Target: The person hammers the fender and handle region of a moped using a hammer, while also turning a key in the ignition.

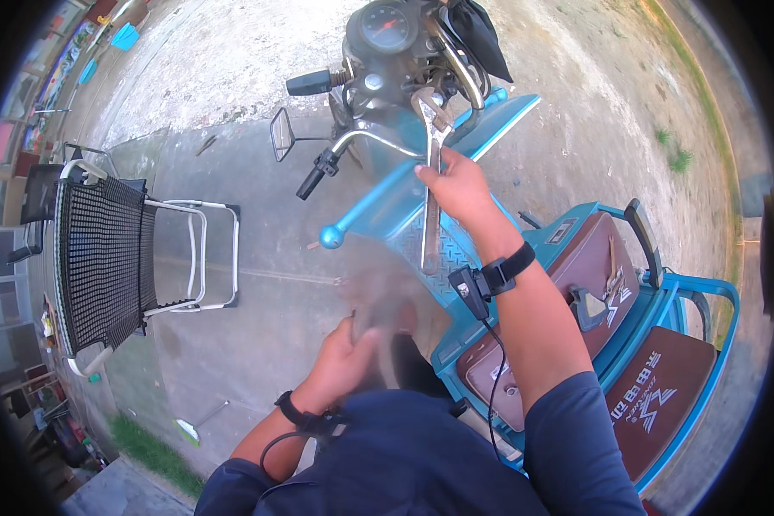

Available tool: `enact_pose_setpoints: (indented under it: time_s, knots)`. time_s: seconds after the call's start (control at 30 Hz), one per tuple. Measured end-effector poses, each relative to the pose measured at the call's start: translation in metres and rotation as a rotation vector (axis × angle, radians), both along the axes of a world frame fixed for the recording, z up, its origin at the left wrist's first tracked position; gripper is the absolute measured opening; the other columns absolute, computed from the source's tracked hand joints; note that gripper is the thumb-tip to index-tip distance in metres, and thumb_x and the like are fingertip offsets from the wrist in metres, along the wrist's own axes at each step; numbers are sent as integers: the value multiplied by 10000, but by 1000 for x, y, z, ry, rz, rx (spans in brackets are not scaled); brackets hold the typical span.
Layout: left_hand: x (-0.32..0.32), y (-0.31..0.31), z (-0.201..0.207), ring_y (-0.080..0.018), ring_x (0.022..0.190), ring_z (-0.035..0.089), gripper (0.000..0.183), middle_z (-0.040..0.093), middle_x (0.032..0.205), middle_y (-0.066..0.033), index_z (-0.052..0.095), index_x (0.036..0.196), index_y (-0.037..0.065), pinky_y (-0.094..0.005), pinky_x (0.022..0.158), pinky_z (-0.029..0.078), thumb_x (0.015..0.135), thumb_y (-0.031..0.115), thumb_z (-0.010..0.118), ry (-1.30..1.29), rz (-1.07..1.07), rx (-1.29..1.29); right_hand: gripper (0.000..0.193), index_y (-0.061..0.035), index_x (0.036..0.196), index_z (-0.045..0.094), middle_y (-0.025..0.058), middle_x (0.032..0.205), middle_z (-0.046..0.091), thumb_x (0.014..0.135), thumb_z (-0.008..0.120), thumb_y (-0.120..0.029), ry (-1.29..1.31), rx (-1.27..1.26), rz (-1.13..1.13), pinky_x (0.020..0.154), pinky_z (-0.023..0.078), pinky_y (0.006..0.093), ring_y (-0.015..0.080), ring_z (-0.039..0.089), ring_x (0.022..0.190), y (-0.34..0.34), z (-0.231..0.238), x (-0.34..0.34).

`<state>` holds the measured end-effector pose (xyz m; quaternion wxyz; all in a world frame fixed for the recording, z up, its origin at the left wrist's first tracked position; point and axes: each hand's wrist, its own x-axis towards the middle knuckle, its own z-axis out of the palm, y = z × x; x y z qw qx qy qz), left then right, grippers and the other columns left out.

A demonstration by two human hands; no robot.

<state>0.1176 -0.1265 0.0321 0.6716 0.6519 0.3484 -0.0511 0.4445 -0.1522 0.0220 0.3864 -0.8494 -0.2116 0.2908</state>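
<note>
An adjustable wrench [432, 225] stands out in front of me, its jaw end up by the handlebars and its handle pointing back toward me. My right hand [460, 193] is closed round the handle below the head. Close to my body, my left hand [339, 363] has its fingers curled together; a blurred patch around them hides what they hold, if anything. Beyond the wrench is the blue electric three-wheeler's handlebar [363, 138], with a round mirror-side grip [316, 176] on the left. The vehicle's textured blue footboard [456, 245] lies beneath the wrench.
Brown seats [662, 396] fill the right side; a grey clamp-shaped tool [589, 311] and a metal tool [615, 277] lie on the nearer cushion. A black mesh chair [103, 258] with white legs stands at left. A speedometer [384, 26] tops the vehicle's front.
</note>
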Motion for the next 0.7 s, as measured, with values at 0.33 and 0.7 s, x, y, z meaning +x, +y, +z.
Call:
enact_pose_setpoints:
  time_s: [0.33, 0.7]
  knots:
    - [12, -7, 5, -67, 488, 478, 303, 496, 647, 6, 451, 964, 70, -237, 451, 413, 1052, 351, 522, -65, 54, 189, 615, 21, 1316, 587, 257, 1207, 667, 857, 699, -373, 43, -75, 10, 974, 501, 420, 388, 644, 1134, 3, 13, -2]
    - [19, -7, 7, -69, 504, 507, 272, 525, 654, -8, 479, 1007, 64, -251, 450, 439, 1055, 331, 508, -77, 138, 185, 536, 25, 1221, 646, 237, 1046, 715, 839, 715, -344, -12, 1, -26, 890, 529, 426, 378, 690, 996, -4, 4, 2]
